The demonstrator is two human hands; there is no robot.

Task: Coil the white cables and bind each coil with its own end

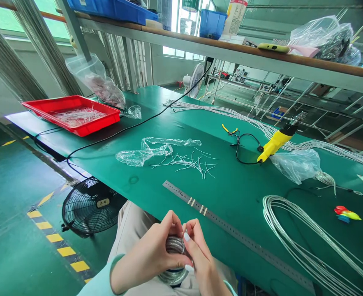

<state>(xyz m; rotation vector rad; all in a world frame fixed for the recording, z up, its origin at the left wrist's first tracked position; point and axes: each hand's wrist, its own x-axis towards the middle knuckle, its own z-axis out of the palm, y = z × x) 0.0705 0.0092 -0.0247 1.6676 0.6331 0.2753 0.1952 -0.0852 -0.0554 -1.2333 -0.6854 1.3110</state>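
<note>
My left hand (147, 257) and my right hand (199, 255) meet in my lap, below the near edge of the green table (156, 189). Both hands are closed around a coil of silvery wire (173, 246), and their fingertips pinch together at the top of the coil. A lower loop of the coil shows beneath my hands. A steel ruler (230, 232) lies flat on the table just beyond my fingers. Short cut wire pieces (190, 162) lie scattered further back, next to a crumpled clear bag (144, 154).
A yellow hand tool (275, 144) with a black cord, small yellow-handled cutters (229, 130) and long white cable bundles (304, 242) lie to the right. A red tray (73, 113) stands far left. A black floor fan (90, 205) sits under the table. A shelf runs overhead.
</note>
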